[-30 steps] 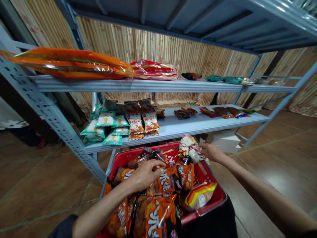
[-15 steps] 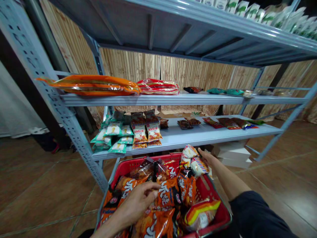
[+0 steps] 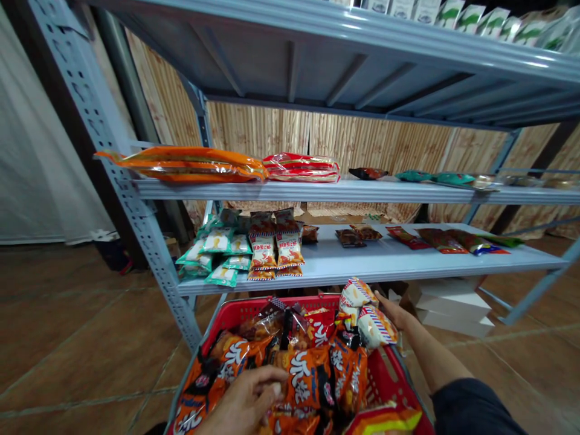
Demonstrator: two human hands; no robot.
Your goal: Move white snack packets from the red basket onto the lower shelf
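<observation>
A red shopping basket [image 3: 399, 374] full of snack bags stands in front of me. My left hand [image 3: 251, 396] lies over the orange snack bags [image 3: 301, 377] in it, fingers loosely bent, thumb apart, gripping none of them visibly. My right hand [image 3: 392, 311] is closed around several small white snack packets [image 3: 374, 326] with striped edges, at the basket's far right corner. Its fingers are partly hidden behind the packets. A red and yellow bag [image 3: 385, 420] lies at the near right of the basket. Dark brown clear-fronted bags [image 3: 265, 323] lie at the back.
Just beyond the basket is a blue metal shelf [image 3: 326, 272] with green packets [image 3: 217, 241], white and orange packets [image 3: 276, 248] and flat bags [image 3: 441, 240]. Long orange packages [image 3: 194, 166] lie one level up. White boxes [image 3: 453, 305] sit beneath. A perforated post [image 3: 136, 211] rises at left.
The view has shifted, so the shelf and basket sit lower and further right in the picture. My right hand keeps hold of the white packets; my left hand stays over the orange bags.
</observation>
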